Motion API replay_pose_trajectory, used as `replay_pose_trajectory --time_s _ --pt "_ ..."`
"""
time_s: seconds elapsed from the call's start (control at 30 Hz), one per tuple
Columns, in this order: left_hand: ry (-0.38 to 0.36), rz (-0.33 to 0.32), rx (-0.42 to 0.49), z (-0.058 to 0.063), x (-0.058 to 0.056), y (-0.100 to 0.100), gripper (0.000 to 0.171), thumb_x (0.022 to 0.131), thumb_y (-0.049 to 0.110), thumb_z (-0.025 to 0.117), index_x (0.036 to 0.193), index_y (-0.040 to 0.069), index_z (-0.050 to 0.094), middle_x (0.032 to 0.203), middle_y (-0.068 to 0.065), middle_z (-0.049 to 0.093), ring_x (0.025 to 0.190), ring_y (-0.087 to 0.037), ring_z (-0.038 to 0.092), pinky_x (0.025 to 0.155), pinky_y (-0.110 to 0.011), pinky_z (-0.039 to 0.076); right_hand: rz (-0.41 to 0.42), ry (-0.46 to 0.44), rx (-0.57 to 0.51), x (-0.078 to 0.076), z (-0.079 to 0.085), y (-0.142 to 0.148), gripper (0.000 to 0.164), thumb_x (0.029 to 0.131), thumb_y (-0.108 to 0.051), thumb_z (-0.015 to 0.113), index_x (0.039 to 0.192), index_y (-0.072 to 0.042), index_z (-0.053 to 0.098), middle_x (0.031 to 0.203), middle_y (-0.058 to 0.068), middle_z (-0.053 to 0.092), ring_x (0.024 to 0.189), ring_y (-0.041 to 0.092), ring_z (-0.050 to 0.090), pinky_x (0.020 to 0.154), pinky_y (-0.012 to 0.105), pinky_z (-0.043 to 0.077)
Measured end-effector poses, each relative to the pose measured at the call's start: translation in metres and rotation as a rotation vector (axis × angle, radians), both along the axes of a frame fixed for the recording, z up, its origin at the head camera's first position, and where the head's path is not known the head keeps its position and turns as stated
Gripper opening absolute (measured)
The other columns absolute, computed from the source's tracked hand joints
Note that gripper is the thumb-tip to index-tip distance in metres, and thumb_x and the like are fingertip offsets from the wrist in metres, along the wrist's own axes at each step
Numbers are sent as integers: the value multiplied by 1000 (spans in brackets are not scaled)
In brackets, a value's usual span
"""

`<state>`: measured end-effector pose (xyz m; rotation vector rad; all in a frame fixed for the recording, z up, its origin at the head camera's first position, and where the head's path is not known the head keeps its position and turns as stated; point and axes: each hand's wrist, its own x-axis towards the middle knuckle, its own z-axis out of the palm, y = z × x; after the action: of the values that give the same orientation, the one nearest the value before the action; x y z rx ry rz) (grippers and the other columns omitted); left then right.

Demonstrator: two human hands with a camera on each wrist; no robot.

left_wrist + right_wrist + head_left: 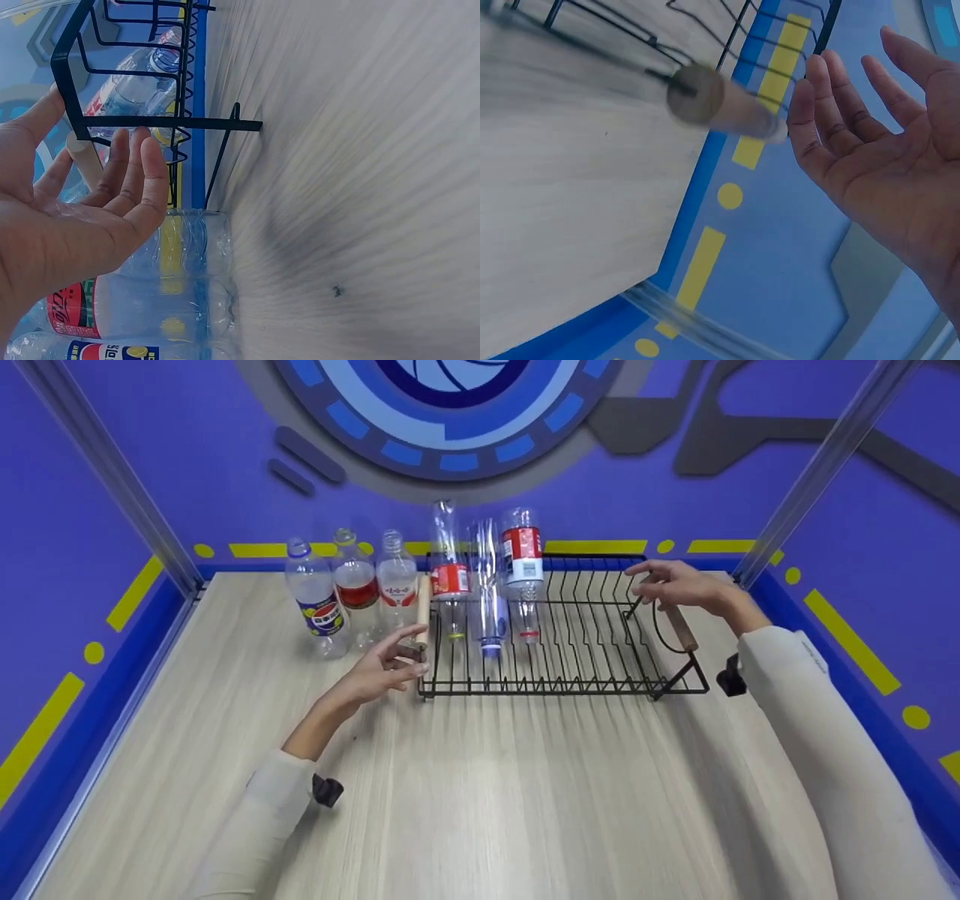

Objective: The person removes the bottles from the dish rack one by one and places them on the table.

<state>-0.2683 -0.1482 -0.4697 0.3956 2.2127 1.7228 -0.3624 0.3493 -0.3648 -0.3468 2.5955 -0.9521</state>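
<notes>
The left hand (379, 669), fingers loosely parted, grips nothing at the left end of the rack (540, 692); the right hand (684, 587), relaxed and empty, is by its back right corner. Three bottles (491, 619) lie in it; a knock could roll them.

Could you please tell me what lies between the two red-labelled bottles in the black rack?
Between the left red-labelled bottle and the right red-labelled bottle is one clear bottle, its blue-and-white cap downward; the head view shows this.
</notes>
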Motion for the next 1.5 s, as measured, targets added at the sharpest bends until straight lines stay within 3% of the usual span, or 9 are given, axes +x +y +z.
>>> replay_pose_trajectory --time_s 0.23,0.43,0.67,0.9,1.1,1.27,1.5 --pt "17 0 -2 1 -3 2 69 99 20 69 159 23 35 133 -19 56 110 -28 63 82 -33 55 46 -22 -71 -11 -4 -32 51 107 -25 56 153 -8 44 126 13 63 96 10 61 78 27 57" --pt "12 -3 21 -3 -3 1 69 99 18 68 159 22 35 128 -15 58 106 -22 64 85 -38 54 95 -66 -84 -18 -18 -57 53 107 -23 55 155 -7 39 134 25 58 98 14 63 84 32 58" --pt "15 -2 30 -4 -4 3 69 99 19 69 159 23 36 128 -15 58 107 -23 64 87 -41 55 108 -135 -133 -27 -34 -78 62 107 -17 52 160 -2 23 143 33 50 111 29 64 102 49 54" --pt "10 -1 25 -5 -4 1 70 98 19 70 159 23 36 131 -18 59 103 -15 63 85 -39 55 102 -188 -166 -34 -39 -102 76 107 -22 54 164 -8 5 152 32 41 132 46 52 110 54 47" --pt "16 0 5 -4 -3 0 69 98 20 70 159 23 36 131 -19 58 104 -16 63 83 -37 55 103 -213 -173 -37 -42 -118 90 105 -30 57 164 -11 -9 155 32 38 136 46 49 111 53 46" --pt "7 -2 9 -2 -3 1 69 99 19 69 159 24 35 133 -20 57 106 -16 62 86 -41 55 90 -191 -181 -39 -43 -126 92 105 -31 57 163 -13 -13 154 32 38 134 47 51 110 53 48" --pt "9 -6 10 -6 -4 -2 70 99 24 69 160 25 34 134 -19 57 107 -17 63 84 -36 55 94 -183 -185 -42 -45 -138 92 104 -34 58 162 -16 -11 147 30 45 129 45 53 107 55 49"
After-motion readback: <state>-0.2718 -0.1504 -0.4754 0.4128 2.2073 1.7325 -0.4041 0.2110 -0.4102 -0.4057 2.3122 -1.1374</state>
